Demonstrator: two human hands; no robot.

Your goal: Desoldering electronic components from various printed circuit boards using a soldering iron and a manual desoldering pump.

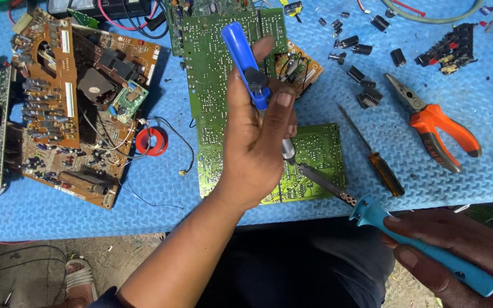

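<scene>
My left hand (255, 142) is raised over a green circuit board (218, 68) and grips a blue desoldering pump (245, 63), thumb on its black button, metal tip pointing down at the board's lower part (320, 148). My right hand (457, 245) at the lower right holds a light-blue soldering iron (423, 245). The iron's dark tip (320, 179) reaches up-left and meets the board just below the pump's tip.
A large brown circuit board (75, 108) with wires and a red solder spool (151, 141) lies at left on the blue mat (457, 177). Orange-handled pliers (437, 128), a screwdriver (372, 154), and several loose black components (360, 68) lie at right. A sandalled foot (78, 279) shows below.
</scene>
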